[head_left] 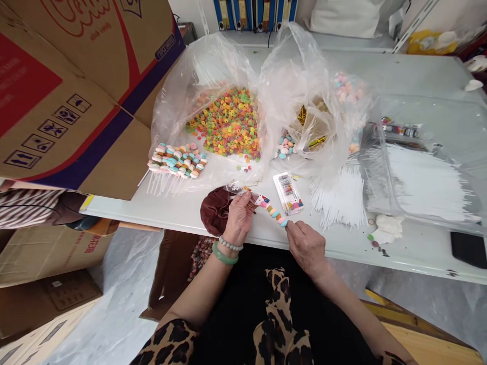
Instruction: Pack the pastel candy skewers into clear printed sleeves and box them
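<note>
Left hand (239, 218): I'm pinching the candy stick (271, 209) closed, at its clear wrapper (236, 190).
Right hand (306, 248): I'm closed on its candy end.
Right: label packet (288, 192), just beside.

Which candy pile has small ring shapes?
The multicoloured candy rings in the left-hand plastic bag; the other candies are fat discs, some on white sticks.

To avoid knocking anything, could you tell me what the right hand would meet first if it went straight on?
The right hand would probably meet the end of the pastel candy stick first; depth hides whether they touch.
</note>
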Demonstrator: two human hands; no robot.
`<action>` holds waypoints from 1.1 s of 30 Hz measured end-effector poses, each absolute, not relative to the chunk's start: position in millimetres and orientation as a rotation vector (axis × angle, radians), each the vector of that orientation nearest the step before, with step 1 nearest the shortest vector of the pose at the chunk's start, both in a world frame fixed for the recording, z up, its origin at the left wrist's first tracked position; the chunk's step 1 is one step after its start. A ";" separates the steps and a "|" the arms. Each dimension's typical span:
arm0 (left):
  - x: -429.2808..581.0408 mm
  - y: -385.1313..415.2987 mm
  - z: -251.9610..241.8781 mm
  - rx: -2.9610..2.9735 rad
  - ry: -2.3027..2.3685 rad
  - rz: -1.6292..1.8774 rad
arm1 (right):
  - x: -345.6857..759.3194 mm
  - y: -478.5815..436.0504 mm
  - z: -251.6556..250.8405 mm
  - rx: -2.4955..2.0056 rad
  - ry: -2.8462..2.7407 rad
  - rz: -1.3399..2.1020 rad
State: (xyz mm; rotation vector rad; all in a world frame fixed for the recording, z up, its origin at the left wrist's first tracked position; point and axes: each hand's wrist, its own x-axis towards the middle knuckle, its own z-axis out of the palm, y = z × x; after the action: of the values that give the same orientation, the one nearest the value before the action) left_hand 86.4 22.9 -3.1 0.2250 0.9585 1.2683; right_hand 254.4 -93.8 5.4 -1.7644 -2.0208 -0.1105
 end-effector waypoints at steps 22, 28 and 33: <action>68.5 12.4 -15.7 0.387 1.091 1.188 | 265.6 -81.3 -9.5 -1.146 -0.324 2.076; 64.7 9.9 -15.8 0.414 1.069 1.143 | 256.8 -84.1 -12.5 -1.194 -0.343 2.076; 67.5 7.3 -18.4 0.449 1.077 1.209 | 243.7 -87.7 -13.9 -1.604 -0.925 1.468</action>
State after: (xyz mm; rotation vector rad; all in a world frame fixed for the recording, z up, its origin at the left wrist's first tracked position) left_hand 67.5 7.3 -18.4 0.4492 1.0767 1.2091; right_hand 243.7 -87.7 -13.9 -1.6045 -0.9249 1.4678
